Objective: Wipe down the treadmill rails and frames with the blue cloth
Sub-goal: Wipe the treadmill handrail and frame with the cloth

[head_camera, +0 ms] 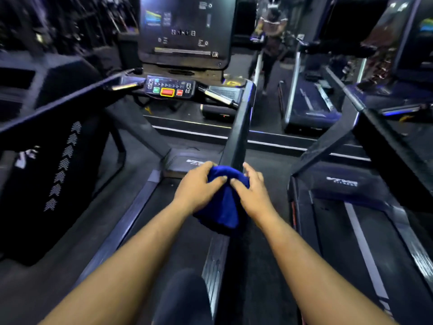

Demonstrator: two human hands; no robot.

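left hand [199,185] curled over the top left of the blue cloth [225,200], fingers bent and gripping the bunched fabric, thumb side toward the middle. right hand [251,188] curled the same way on the cloth's right side, fingertips pinching the fabric just beside the left hand's fingers. both forearms stretched forward from the bottom of the view, converging on the cloth, wrists roughly level.

cloth wrapped round the lower end of the right side rail [241,127], bunched at the top and hanging down below the hands. rail running up and away from the cloth to the console, bare and dark along that whole stretch. below the cloth, the ribbed side frame [214,261] of the deck continuing toward the viewer.

left of the hands, the running belt [164,221], with the left side frame [126,224] along its far edge. ahead, control panel [169,89] with green and red buttons, and a large screen [185,29] above it. left side rail [58,106] crossing the left of the view, well apart from the hands.

right of the rail, a narrow gap of dark floor, then a second treadmill [351,207] close alongside. mirror [281,55] ahead showing a blurred reflection of a person.
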